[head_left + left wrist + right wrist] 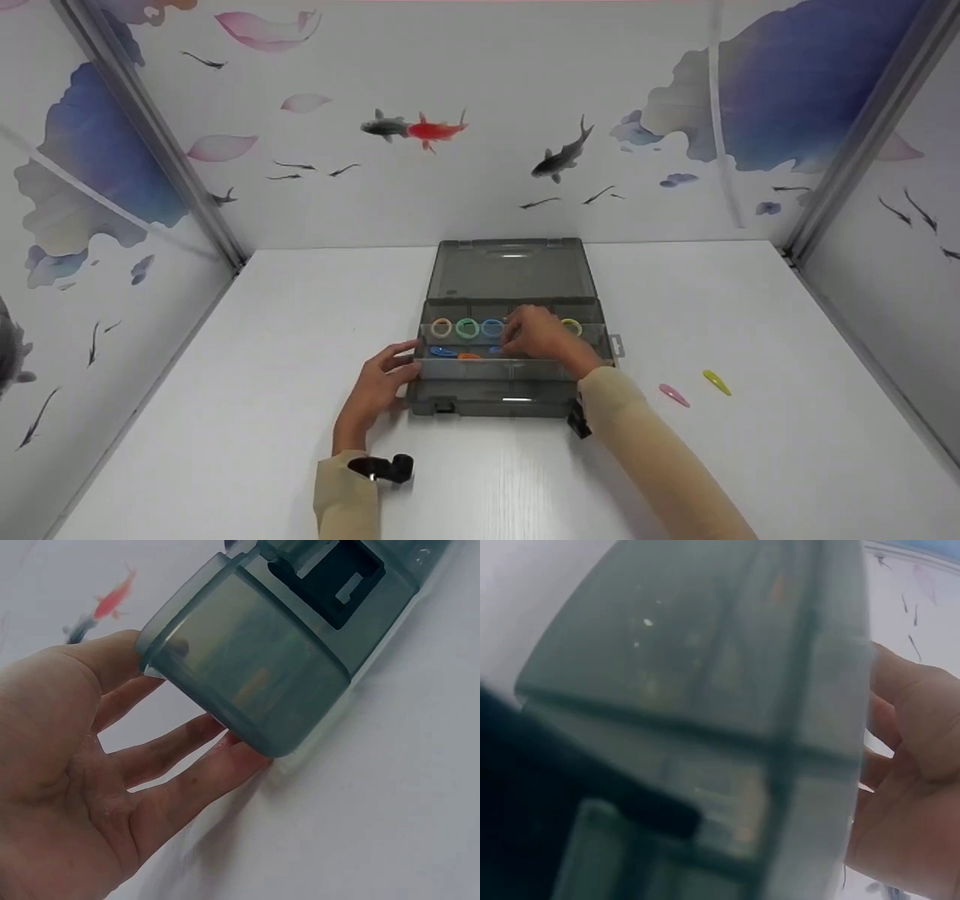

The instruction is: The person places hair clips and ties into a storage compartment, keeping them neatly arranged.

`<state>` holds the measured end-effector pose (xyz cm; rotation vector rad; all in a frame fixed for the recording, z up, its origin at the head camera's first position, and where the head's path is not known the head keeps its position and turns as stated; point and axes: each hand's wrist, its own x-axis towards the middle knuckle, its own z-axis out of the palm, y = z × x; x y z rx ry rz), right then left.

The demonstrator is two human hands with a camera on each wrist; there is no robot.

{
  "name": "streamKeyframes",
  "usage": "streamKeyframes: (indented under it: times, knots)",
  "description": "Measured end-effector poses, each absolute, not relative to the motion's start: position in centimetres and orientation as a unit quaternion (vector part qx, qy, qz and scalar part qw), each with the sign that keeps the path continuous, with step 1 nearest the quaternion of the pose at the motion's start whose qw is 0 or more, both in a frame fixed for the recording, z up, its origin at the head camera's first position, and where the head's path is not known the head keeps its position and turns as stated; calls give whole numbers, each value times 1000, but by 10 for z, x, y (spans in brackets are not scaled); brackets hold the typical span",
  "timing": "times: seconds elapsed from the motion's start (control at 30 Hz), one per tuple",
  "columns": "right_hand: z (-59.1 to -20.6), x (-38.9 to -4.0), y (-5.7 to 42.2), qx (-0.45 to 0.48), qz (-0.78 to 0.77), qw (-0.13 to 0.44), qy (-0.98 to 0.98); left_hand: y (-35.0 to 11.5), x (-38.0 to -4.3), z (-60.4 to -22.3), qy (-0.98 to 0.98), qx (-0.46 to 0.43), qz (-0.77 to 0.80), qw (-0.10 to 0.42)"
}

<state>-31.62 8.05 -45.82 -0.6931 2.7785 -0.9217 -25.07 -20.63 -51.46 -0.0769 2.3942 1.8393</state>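
A grey translucent compartment box [510,407] lies with its lid [512,271] raised at the back. My left hand [379,386] touches the box's left side, its fingers fairly straight against the wall in the left wrist view. My right hand [538,331] reaches into the compartments from the right, fingers curled down, pinching a blue hair clip [494,350] at its fingertips. Another blue hair clip [442,351] and an orange clip [469,356] lie to its left. Behind them sit an orange ring [442,328], a green ring [467,328], a blue ring [492,328] and a yellow ring [571,327].
Right of the box, a pink hair clip [674,395] and a yellow hair clip [717,382] lie on the white table [262,375]. A hang tab [616,346] sticks out from the box's right side. Printed walls [480,202] enclose the table at the back and sides.
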Motion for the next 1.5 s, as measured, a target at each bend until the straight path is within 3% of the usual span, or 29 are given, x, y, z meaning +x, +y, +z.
streamKeyframes:
  times: [0.47,0.77,1.2,1.5]
  knots:
    - [-464,-311,72,-170,-229,42,958,-202,-251,-511,802,-10,595,44]
    - [-453,-305,85,-203,-273,42,939,-200,-253,-512,796,-18,602,56]
    - [-413,-264,109,-248,-335,2,909,-201,-249,-511,800,-15,598,54]
    - [-409,-238,132,-268,-376,-46,886,-204,-249,-512,786,-37,613,68]
